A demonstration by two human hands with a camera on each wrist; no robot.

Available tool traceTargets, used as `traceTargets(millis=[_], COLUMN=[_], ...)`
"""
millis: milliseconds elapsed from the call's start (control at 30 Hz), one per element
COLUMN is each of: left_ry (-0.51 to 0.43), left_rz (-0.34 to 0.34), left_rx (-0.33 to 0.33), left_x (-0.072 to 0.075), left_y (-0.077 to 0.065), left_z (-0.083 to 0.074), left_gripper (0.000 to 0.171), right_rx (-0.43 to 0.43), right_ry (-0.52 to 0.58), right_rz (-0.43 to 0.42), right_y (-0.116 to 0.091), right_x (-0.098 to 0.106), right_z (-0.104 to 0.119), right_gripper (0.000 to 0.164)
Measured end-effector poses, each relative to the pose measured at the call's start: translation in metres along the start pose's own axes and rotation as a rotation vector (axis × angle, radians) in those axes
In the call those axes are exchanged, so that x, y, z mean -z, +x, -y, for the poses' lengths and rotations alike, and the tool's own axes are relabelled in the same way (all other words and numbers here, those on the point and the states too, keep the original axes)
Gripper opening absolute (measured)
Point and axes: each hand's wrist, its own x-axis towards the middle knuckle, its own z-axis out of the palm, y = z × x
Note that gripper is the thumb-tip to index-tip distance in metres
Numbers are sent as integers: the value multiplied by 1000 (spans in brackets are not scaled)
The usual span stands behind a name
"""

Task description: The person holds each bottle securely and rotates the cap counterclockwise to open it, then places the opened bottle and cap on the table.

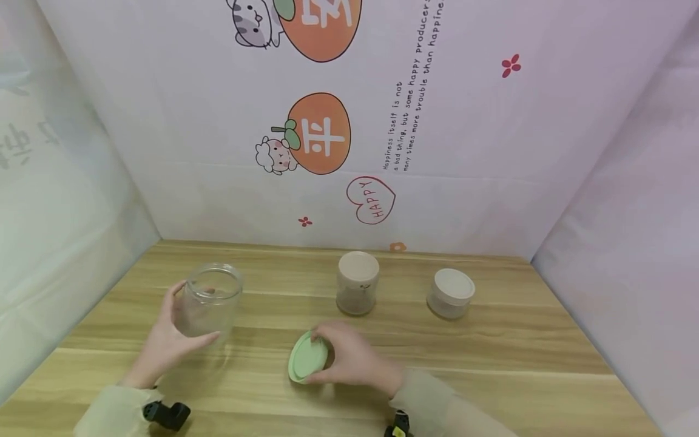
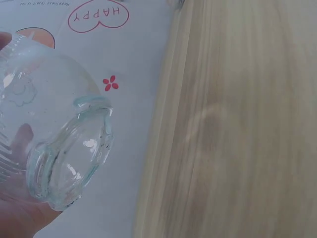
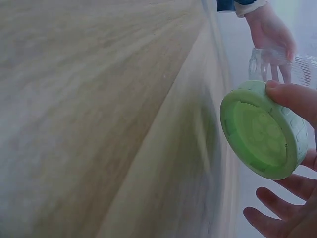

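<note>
On the left in the head view, my left hand (image 1: 166, 343) grips a clear glass jar (image 1: 217, 306) with its thumb and fingers wrapped about the side. The jar's mouth is uncovered and faces up. Its thick base (image 2: 74, 158) shows in the left wrist view, and it appears lifted off the tabletop. My right hand (image 1: 355, 358) pinches a light green round lid (image 1: 307, 358) by its rim, tilted on edge near the middle. The lid's hollow underside (image 3: 262, 136) faces the right wrist camera; the other fingers of that hand are spread behind it.
A tall clear jar with a pale lid (image 1: 358, 270) stands behind the right hand. A shorter lidded jar (image 1: 451, 294) is farther right. Both stand on the wood-grain table (image 1: 524, 352). A printed white backdrop (image 1: 453, 200) rises at the back, with white sheets on both sides.
</note>
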Motion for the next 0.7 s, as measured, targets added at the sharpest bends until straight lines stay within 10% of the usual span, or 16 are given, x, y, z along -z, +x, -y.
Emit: traceTargets(millis=[700], left_ry=[56], left_rz=[-11], left_rx=[46], left_x=[14], left_y=[-3], left_z=[2], left_gripper=[110], right_rx=[-41], right_ry=[-162], right_rz=[118], right_y=[30], right_x=[-27], right_z=[13], right_gripper=[64])
